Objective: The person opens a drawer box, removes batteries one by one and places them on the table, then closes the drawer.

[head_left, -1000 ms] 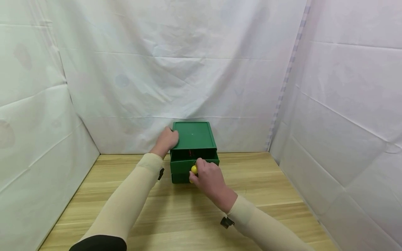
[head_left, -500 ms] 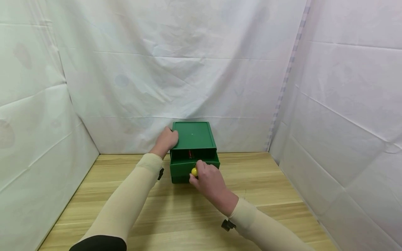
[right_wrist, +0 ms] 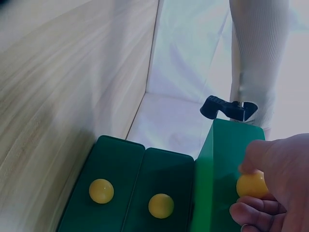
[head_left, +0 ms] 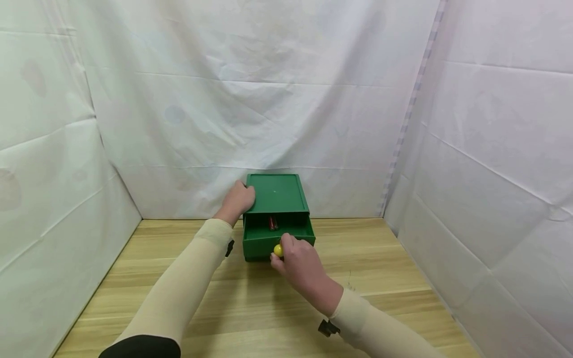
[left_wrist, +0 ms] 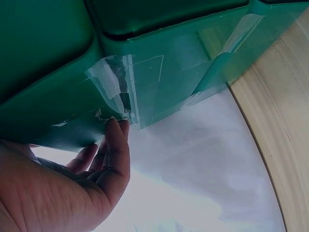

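A green drawer cabinet (head_left: 276,193) stands against the back cloth, its top drawer (head_left: 257,246) pulled out. My right hand (head_left: 304,266) pinches the yellow round knob (right_wrist: 252,185) on that drawer's front between thumb and fingers. In the open drawer lie small red cylinders (head_left: 272,223), perhaps batteries; their kind is too small to tell. My left hand (head_left: 238,200) grips the cabinet's left top edge towards the rear. In the left wrist view its fingers (left_wrist: 117,154) curl against the green side, near strips of clear tape (left_wrist: 108,79).
Two lower drawers (right_wrist: 166,179) stay closed, each with a yellow knob (right_wrist: 101,191). Under the cabinet is a wood-grain table (head_left: 250,318). White cloth walls (head_left: 268,124) enclose the back and both sides.
My right hand has drawn the top drawer further out towards me, and more of its inside and the red cylinders shows. The left hand and the cabinet body have stayed in place.
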`<state>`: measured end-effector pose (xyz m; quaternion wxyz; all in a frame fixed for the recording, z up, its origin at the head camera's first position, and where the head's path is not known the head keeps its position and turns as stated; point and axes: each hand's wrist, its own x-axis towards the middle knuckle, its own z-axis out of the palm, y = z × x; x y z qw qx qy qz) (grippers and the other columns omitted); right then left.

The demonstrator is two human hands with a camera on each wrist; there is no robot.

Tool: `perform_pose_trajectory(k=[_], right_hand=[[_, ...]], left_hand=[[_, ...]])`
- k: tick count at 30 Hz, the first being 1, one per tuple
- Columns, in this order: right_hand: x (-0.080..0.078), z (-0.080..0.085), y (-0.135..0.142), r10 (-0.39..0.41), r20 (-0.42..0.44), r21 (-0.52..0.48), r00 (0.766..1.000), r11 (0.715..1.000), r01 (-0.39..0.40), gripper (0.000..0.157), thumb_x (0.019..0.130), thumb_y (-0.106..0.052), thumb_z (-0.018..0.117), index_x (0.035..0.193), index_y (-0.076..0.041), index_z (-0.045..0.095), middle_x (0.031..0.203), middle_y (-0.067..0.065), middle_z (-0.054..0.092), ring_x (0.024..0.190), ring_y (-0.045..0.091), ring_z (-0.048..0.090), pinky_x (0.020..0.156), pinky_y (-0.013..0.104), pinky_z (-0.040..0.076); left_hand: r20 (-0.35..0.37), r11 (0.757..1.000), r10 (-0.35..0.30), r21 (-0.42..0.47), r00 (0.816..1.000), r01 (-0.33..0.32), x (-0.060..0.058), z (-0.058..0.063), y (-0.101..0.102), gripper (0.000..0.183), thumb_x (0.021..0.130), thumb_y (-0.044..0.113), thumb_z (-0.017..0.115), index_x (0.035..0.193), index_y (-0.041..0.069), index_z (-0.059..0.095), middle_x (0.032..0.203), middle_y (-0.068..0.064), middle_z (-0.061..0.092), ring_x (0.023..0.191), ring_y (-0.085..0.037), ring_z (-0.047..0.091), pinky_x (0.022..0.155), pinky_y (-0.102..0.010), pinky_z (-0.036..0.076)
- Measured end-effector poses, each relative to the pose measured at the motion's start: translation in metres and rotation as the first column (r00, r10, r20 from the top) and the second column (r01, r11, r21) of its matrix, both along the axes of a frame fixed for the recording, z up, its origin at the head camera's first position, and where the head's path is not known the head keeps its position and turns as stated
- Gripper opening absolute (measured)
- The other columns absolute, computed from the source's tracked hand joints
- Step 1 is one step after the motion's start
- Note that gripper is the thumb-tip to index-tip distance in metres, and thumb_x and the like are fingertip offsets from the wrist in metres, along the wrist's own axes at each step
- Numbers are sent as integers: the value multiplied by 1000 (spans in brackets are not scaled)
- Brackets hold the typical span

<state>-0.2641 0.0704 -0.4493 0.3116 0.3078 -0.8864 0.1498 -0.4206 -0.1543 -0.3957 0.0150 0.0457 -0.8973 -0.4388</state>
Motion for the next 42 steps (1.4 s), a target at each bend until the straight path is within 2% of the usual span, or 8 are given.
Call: perform_pose_trajectory(k=[9,23,35,42], right_hand=[[7,2,2,-3,1,14,1000,1000,3,41,92,-29,93,93,-10,57,75,-3,57,59,7,50,62,21,54],[13,-2,2,10,-34,2,999,1000,-10,44,86,-25,98,91,-11,56,73,-4,55,56,7,47,58,22,53],[21,0,5,5,-33,26,999,1000,-4,44,87,-27,97,91,-12,56,72,-5,54,55,6,45,56,20,51],[23,-1,5,19,-51,16,999,1000,-18,46,84,-26,99,91,-11,56,72,-4,56,55,8,48,55,22,51]], left_hand=[[7,1000,1,2,1000,-1,-1,0,0,65,113,38,29,162,-4,35,153,-26,50,125,-38,54,109,-55,46],[7,1000,1,-11,1000,-1,-3,1,-2,63,113,37,29,159,-5,36,150,-26,52,121,-38,53,106,-54,47],[4,1000,-1,4,1000,1,-5,-1,-1,61,112,37,30,157,-4,39,149,-25,52,121,-38,53,106,-54,47],[-2,1000,-4,-4,1000,4,-5,-2,-2,60,112,37,30,155,-4,39,146,-25,53,118,-38,54,104,-54,47]])
